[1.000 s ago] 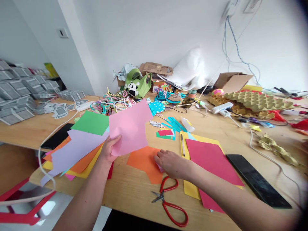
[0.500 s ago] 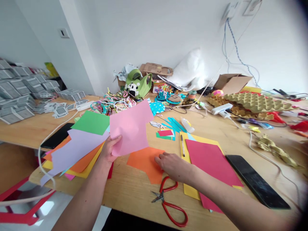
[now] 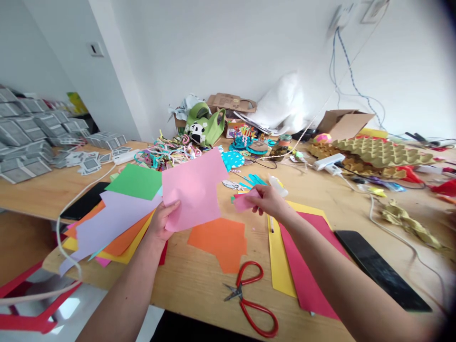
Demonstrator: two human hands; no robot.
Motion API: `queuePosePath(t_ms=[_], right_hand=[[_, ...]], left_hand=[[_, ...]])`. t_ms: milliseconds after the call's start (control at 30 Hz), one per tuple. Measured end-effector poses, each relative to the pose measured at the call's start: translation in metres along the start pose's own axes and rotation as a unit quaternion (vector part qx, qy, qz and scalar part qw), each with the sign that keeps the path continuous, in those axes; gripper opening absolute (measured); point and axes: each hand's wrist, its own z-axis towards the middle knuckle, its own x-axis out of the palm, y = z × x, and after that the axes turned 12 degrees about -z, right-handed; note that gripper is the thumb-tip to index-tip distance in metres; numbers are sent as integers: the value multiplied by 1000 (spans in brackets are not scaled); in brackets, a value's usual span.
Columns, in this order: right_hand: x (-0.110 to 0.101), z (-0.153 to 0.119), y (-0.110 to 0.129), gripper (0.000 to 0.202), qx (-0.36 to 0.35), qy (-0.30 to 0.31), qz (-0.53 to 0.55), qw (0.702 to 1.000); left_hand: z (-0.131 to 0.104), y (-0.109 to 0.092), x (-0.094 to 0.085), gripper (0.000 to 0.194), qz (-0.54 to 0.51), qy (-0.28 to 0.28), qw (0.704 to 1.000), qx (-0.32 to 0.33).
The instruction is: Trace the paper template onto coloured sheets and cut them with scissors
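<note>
Pinches a large pink sheet (image 3: 194, 190) by its lower left part with the left hand (image 3: 164, 221), thumb in front and fingers behind, tilting it up over the table (image 3: 199, 294). Pinches a small pink piece (image 3: 244, 202) between thumb and fingertips of the right hand (image 3: 267, 202), to the right of the sheet and apart from it. Has an orange sheet (image 3: 221, 242) flat on the pale wood between the forearms, with red-handled scissors (image 3: 239, 290) lying near it, blades parted. Crosses a red sheet (image 3: 302, 275) and a yellow sheet (image 3: 280, 266) with the right forearm, near a black slab (image 3: 384, 270). Leaves the left wrist beside a heap of papers (image 3: 117, 218), with a green sheet (image 3: 137, 183) on top.

Gathers along the back a tangle of strings (image 3: 171, 152), a green bag (image 3: 204, 126), egg trays (image 3: 384, 149) and a cardboard box (image 3: 344, 126), against a white wall (image 3: 231, 47) with a switch (image 3: 94, 49) and dangling cables (image 3: 347, 66). Stacks grey bundles (image 3: 28, 128) at far left, above a red frame (image 3: 42, 308) by the floor.

Bears a panda face on the bag; carries yellow marks, too small to read, on a white bottle (image 3: 280, 185) behind the right hand.
</note>
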Motion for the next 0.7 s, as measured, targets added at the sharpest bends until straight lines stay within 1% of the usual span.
queuePosePath(t_ms=[33, 100, 200, 300, 400, 467, 533, 600, 633, 667, 700], right_hand=[[2, 8, -5, 8, 30, -18, 40, 999], [8, 21, -14, 8, 72, -35, 62, 995], [20, 34, -24, 9, 94, -42, 39, 994], [26, 41, -29, 11, 106, -52, -11, 993], [26, 40, -30, 18, 111, -66, -84, 988], [23, 35, -28, 26, 108, -93, -134, 981], [20, 29, -25, 34, 94, -136, -212, 963], [17, 23, -20, 38, 75, -182, -287, 937], [16, 20, -18, 37, 63, -199, -301, 930], [16, 16, -14, 36, 50, -204, -285, 935], [17, 13, -10, 36, 37, -190, -234, 953]], left_hand=[[0, 0, 0, 35, -1, 0, 1000, 1], [0, 0, 0, 34, -3, -2, 1000, 3], [1, 1, -1, 31, -6, 0, 1000, 3], [1, 2, -2, 31, -8, 2, 1000, 1], [1, 2, -1, 35, -9, 5, 1000, 1], [0, 2, 0, 36, -8, 3, 1000, 3], [-1, 2, 1, 37, -8, 2, 1000, 5], [-1, 2, 2, 40, -8, 4, 1000, 8], [-1, 3, 2, 41, -7, 4, 1000, 10], [-1, 3, 2, 43, -7, 4, 1000, 14], [-1, 4, 1, 43, -7, 4, 1000, 18]])
